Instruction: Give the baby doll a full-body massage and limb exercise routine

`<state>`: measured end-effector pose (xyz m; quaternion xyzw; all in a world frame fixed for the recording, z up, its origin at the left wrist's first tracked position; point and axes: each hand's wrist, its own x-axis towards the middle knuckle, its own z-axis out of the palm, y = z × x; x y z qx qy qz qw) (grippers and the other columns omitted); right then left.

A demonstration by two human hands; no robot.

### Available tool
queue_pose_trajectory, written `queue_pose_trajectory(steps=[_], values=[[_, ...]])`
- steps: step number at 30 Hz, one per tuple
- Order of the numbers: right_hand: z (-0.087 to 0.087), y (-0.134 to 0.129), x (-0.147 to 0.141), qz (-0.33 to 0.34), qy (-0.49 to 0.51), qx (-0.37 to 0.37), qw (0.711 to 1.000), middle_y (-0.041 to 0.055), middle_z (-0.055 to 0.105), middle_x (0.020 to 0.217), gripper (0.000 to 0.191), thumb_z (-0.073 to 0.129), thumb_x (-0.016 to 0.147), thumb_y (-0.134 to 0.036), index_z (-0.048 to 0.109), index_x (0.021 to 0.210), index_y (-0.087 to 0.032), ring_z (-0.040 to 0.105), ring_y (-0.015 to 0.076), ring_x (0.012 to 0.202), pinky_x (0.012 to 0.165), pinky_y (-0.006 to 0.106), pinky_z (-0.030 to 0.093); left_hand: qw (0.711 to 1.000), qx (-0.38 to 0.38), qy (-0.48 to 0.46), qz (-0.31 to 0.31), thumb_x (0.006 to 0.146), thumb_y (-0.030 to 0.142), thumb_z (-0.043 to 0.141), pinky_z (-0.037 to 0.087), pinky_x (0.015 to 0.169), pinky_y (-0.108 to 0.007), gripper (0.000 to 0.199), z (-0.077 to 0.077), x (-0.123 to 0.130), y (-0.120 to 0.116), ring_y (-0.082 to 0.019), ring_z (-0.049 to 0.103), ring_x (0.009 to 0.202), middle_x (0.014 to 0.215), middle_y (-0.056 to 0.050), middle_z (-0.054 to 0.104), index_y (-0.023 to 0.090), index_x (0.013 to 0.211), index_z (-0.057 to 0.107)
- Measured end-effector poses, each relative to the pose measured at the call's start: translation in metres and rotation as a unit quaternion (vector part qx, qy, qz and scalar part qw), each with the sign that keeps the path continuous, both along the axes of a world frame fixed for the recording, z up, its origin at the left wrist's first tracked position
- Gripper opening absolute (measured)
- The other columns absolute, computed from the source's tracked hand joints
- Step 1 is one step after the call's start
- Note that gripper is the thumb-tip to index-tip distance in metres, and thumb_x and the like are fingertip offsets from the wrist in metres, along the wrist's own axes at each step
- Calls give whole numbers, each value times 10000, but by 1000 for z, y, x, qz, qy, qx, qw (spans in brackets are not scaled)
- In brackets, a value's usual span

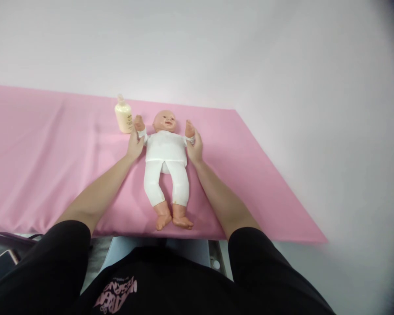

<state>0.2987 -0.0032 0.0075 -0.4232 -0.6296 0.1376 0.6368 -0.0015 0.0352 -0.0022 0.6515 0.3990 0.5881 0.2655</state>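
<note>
A baby doll [165, 146] with a bald head, white top and white trousers lies on its back on the pink cloth, its bare feet toward me. My left hand [135, 144] is closed around the doll's arm on the left of the view, at the wrist. On the other side, my right hand [195, 148] holds the doll's other arm at its wrist. Both doll hands stick up above my fingers. A pump bottle of pale yellow liquid [123, 117] stands just beyond my left hand.
Pink cloth [249, 175] covers the table, with folds at the left. A pale wall rises behind and to the right. At the lower left, a dark-screened device [1, 266] lies below table level. A small white round object [215, 264] shows under the front edge.
</note>
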Motion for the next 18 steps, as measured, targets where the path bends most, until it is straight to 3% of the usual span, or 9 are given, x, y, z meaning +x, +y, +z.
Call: queue_pose_trajectory(steps=[3,7,13,18], values=[[-4,3,-1,20,-91,-9,996,82,715,1370,534,503,889,-137,681,1378,-256,625,243,1329,1259,495,442,993,45,104,-23,946,458,660,271,1326,-540,775,4,4,-5,-358,438,1545,1611,-209,506,188,1626,402],[-7,9,0,41,-153,-30,987,43,747,1272,602,478,819,-71,737,1315,-295,648,242,1249,1226,475,471,975,37,209,-60,883,239,608,317,1288,-607,617,4,6,-2,-382,532,1438,1501,-173,615,213,1500,608],[-9,12,2,43,-162,-37,985,57,738,1289,636,480,807,-55,719,1348,-289,638,259,1251,1222,481,461,971,49,231,-46,826,139,559,349,1276,-592,676,0,4,0,-364,528,1424,1507,-163,605,198,1496,624],[-12,13,1,31,-125,-17,992,80,726,1325,545,508,855,-115,697,1343,-266,642,266,1280,1217,475,472,976,43,211,-36,902,221,568,306,1300,-607,690,2,4,-4,-376,519,1450,1513,-184,599,171,1586,499]])
